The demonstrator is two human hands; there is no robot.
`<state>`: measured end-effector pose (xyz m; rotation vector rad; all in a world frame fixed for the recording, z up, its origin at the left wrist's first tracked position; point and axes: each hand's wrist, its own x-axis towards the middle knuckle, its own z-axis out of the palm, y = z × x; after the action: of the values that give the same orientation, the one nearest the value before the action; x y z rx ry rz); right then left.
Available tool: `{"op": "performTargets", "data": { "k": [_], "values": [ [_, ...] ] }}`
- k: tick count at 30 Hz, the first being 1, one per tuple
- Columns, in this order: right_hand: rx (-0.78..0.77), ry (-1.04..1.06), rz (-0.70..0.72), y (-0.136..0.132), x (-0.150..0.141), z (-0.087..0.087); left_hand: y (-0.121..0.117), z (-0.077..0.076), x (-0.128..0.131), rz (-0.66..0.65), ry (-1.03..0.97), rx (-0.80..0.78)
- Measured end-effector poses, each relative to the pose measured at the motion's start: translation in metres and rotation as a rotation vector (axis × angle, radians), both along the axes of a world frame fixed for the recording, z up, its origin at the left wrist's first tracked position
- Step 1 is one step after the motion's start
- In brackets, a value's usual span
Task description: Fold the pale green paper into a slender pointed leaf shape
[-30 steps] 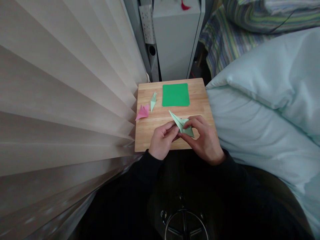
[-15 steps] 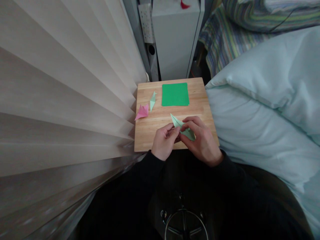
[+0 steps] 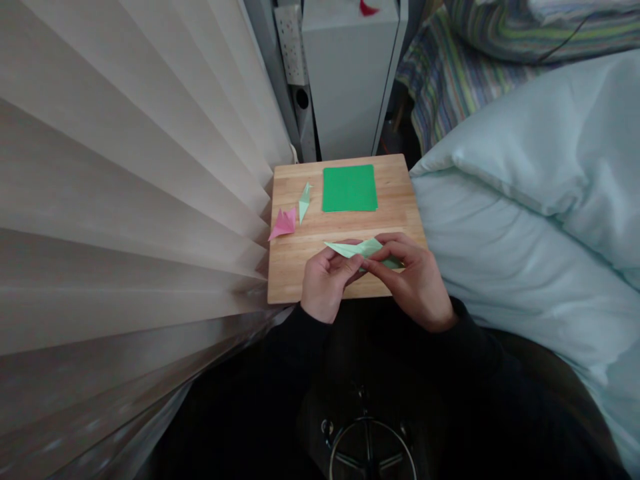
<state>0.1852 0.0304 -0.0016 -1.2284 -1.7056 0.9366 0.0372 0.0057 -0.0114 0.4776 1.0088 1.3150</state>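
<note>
A pale green folded origami paper [image 3: 366,248] is held between both hands over the front of the small wooden table [image 3: 290,273]. My left hand [image 3: 327,280] pinches its lower edge with the thumb, while a long pointed tip sticks out to the left above the fingers. My right hand [image 3: 417,277] grips the right part, its thumb and fingertips meeting the left thumb near the middle. The right fingers hide some of the folds. Behind my left hand lie a pink origami piece [image 3: 284,223] and a slim pale green origami piece [image 3: 305,202].
A stack of green square paper [image 3: 350,189] lies at the back of the table. A pleated curtain [image 3: 200,200] borders the left side, a light blue quilt [image 3: 500,213] the right. A white cabinet [image 3: 350,87] stands behind.
The pale green origami paper has turned so that its long tip points left rather than up and to the left. My right hand has shifted slightly right; both hands keep hold.
</note>
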Motion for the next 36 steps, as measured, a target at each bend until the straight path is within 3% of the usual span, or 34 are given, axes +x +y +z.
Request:
{"op": "performTargets", "data": {
  "k": [8,19,36],
  "values": [
    [0.175,-0.061,0.001,-0.004,-0.006,-0.002,0.002,-0.002,-0.002,0.037,0.012,-0.033],
    [0.01,0.053,0.008,-0.005,-0.005,0.006,0.002,0.006,-0.001,0.071,-0.012,-0.073],
    [0.198,-0.138,-0.02,-0.008,-0.01,0.003,0.002,0.003,0.0,0.14,0.096,-0.121]
  ]
}}
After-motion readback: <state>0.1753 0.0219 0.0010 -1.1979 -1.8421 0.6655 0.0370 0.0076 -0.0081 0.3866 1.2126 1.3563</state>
